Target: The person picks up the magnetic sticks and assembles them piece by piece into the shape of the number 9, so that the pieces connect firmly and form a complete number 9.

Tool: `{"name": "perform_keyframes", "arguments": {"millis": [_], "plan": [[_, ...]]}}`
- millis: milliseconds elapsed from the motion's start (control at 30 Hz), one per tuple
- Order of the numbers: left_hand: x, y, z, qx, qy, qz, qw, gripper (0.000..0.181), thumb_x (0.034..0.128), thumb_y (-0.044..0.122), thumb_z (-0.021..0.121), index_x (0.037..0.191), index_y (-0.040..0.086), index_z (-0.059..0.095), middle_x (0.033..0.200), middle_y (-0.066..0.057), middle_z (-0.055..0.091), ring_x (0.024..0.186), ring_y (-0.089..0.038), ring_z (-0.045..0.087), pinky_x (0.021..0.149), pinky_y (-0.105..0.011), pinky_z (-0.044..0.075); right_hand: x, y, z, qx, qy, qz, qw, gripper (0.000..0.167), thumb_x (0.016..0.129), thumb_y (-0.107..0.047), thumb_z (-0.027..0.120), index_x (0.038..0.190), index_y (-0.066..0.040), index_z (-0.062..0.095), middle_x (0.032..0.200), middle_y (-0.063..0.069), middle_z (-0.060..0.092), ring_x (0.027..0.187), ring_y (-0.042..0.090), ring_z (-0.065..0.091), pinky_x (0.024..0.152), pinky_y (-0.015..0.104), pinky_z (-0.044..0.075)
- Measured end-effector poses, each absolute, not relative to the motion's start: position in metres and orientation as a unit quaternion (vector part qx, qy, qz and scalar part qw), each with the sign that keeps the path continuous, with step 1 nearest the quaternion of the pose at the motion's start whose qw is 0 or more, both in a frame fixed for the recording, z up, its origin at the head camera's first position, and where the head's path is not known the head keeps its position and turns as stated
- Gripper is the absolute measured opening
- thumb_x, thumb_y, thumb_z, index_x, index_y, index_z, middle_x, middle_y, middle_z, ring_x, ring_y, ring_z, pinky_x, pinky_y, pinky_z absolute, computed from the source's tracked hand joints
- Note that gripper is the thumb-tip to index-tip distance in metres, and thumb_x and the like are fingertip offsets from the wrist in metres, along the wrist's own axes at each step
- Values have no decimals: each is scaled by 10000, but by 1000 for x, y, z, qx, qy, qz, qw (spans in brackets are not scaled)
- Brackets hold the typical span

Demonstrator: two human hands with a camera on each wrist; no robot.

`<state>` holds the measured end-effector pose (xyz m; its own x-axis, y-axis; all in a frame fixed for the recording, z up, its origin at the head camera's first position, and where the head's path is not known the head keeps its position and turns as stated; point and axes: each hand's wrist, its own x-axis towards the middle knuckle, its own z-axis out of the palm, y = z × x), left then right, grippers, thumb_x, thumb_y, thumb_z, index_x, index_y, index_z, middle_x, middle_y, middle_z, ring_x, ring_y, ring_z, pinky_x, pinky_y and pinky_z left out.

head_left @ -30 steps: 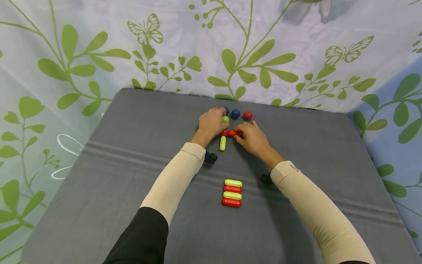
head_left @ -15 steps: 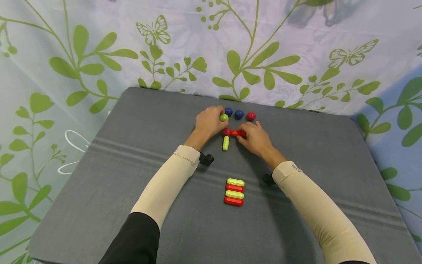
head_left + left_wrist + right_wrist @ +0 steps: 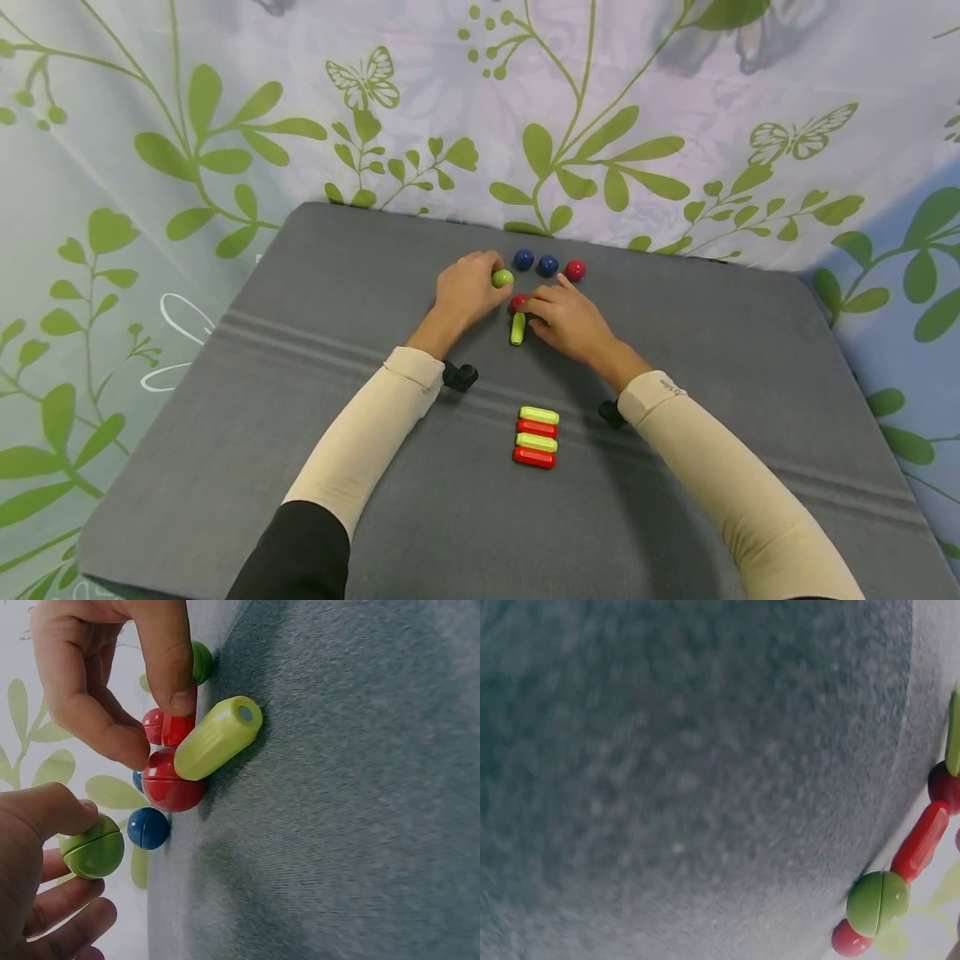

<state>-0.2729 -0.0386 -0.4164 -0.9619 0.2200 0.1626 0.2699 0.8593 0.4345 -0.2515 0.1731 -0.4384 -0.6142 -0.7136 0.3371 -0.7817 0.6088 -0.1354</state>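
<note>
Leafy curtain (image 3: 420,83), grey table (image 3: 375,517). Head: left hand (image 3: 463,292) pinches green ball (image 3: 502,279); right hand (image 3: 570,323) half-curled by nearer red ball (image 3: 516,305). Left wrist: right hand overlaps red rod (image 3: 177,730), can't tell if gripping. Right wrist: red rod meets second green ball (image 3: 877,903).

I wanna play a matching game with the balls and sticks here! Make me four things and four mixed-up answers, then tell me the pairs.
Things:
1. Left hand
2. Two blue balls
3. Row of four sticks
4. Lone yellow stick

Answers:
A. One end against a red ball
B. Toward the far side of the table
C. Red and yellow, nearest the person's body
D. Holding a green ball

Right pairs: 1-D, 2-B, 3-C, 4-A
</note>
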Motion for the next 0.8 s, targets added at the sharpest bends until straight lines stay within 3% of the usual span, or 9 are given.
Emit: {"name": "perform_keyframes", "arguments": {"millis": [300, 800], "plan": [[-261, -44, -422, -126, -963, -231, 60, 245, 923, 370, 707, 1070, 175, 677, 929, 14, 610, 751, -159, 565, 657, -370, 484, -249, 168, -445, 445, -878, 123, 130, 242, 844, 18, 783, 1064, -77, 751, 1055, 64, 678, 1044, 288, 644, 1138, 578, 258], [-232, -49, -428, -131, -961, -233, 67, 268, 910, 392, 737, 1061, 176, 687, 916, 27, 629, 723, -153, 575, 623, -362, 493, -248, 166, -449, 471, -864, 49, 171, 238, 864, -26, 781, 1089, -103, 772, 1100, 86, 677, 1085, 323, 608, 1137, 548, 278]]}}
